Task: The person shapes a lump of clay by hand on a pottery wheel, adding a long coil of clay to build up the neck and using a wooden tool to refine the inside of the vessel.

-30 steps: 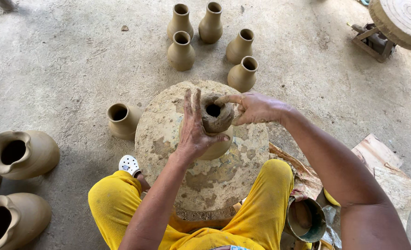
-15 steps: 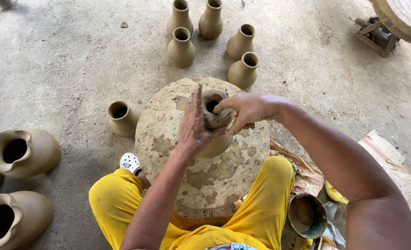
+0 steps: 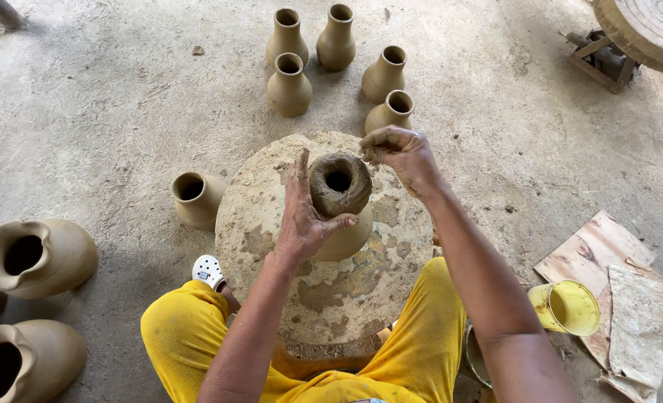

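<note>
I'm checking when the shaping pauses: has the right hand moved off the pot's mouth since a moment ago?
Yes. The right hand has lifted off the wet pot, toward the small vases.

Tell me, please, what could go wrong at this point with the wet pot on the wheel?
The left hand alone braces the wet pot; the right hand is off to the side, so the soft neck might slump or lean. The small vase stands close to the wheel edge, so a knee or elbow could knock it. The yellow cup beside the right arm could tip.
</note>
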